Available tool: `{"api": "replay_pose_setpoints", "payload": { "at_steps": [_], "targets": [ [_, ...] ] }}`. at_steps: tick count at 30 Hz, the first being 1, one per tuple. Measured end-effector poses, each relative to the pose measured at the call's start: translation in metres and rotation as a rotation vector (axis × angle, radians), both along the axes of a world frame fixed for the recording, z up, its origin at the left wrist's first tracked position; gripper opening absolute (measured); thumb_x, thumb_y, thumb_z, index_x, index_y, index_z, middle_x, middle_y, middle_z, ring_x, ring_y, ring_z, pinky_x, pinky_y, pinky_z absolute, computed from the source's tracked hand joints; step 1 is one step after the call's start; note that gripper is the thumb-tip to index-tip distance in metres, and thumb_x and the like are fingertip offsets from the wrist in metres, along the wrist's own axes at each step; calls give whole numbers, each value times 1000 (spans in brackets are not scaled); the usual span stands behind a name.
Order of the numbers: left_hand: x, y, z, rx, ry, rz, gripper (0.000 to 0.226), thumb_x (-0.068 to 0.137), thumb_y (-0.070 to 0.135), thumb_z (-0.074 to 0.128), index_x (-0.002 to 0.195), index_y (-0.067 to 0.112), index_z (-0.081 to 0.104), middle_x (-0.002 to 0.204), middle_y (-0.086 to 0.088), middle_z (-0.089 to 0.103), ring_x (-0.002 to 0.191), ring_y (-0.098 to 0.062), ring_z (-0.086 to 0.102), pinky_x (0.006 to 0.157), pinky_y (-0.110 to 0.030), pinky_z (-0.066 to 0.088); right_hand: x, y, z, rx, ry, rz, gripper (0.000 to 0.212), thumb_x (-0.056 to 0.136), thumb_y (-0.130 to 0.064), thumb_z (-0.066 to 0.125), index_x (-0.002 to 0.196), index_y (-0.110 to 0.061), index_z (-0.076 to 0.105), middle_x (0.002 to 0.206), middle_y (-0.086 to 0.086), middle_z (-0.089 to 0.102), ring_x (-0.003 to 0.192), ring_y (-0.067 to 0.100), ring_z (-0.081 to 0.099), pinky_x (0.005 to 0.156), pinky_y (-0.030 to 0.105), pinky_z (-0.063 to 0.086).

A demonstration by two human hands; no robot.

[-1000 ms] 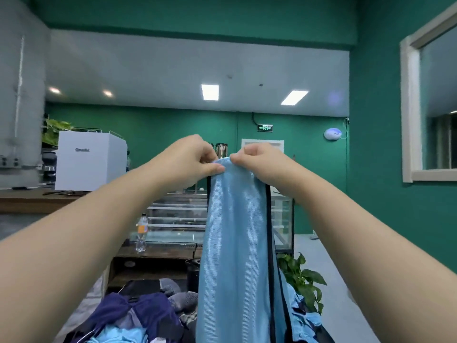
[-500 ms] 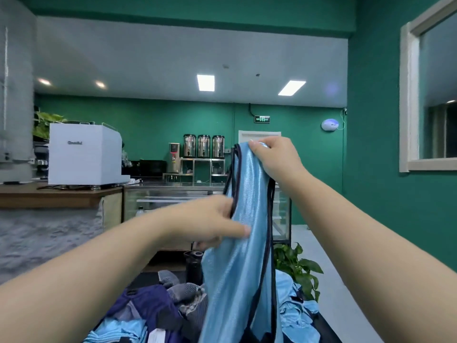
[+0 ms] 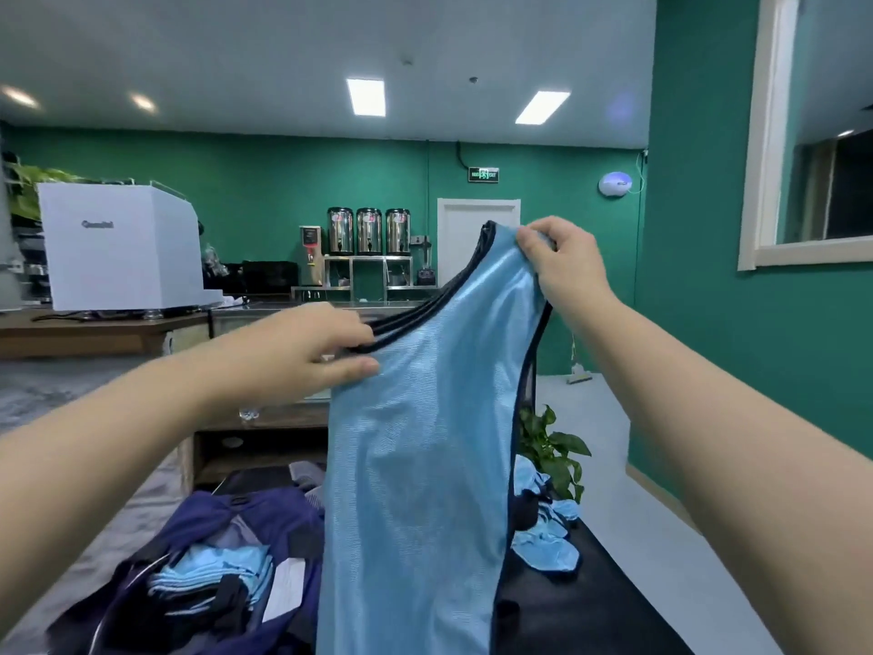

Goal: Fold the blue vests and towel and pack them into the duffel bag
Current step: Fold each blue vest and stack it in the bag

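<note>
From my feed, three steel urns stand in a row on a metal rack against the green back wall. Left of the urns I see a white machine on a wooden counter. Right of them is a white door, an exit sign above it. Below and right of the urns grows a potted plant.

A dark table is seen below; an open navy duffel bag is rested on it at left, loose blue vests heaped at right.
</note>
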State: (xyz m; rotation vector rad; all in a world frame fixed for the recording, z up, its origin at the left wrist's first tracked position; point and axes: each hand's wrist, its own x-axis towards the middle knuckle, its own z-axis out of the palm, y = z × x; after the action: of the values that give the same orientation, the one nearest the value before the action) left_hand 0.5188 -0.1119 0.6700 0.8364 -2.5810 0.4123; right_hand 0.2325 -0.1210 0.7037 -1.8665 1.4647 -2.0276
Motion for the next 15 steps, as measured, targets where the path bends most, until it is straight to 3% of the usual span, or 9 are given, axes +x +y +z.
{"api": "replay_pose_setpoints", "payload": {
  "at_steps": [3,7,11,15],
  "targets": [
    [-2,1,-9,40,-89,-7,34,83,69,33,68,42,47,85,26,52,78,5,50,65,-10,35,1,0,-12,88,84,-3,14,94,-30,59,89,-18,63,75,-9,60,68,8,56,64,25,44],
    [-2,12,-8,114,52,-44,42,80,68,43,70,30,56,80,14,54,76,-6,53,63,-14,38,-1,8,-8,53,24,34,15,93,-30,61,88,-17,64,76,-6,63,68,11,59,69,30,49],
    [-6,30,-8,207,177,-63,11,75,58,55,69,49,59,73,24,58,69,1,53,61,-12,39,0,15,-5,63,25,35,16,94,-31,60,89,-16,64,76,-6,63,65,10,58,62,25,48],
    [-7,36,-12,321,413,-107,21,70,50,66,83,33,69,82,15,69,72,-1,62,65,-14,46,-2,16,-5,63,-13,31,17,92,-33,62,82,-20,64,77,-5,65,67,13,60,68,30,51]
  ]
}}
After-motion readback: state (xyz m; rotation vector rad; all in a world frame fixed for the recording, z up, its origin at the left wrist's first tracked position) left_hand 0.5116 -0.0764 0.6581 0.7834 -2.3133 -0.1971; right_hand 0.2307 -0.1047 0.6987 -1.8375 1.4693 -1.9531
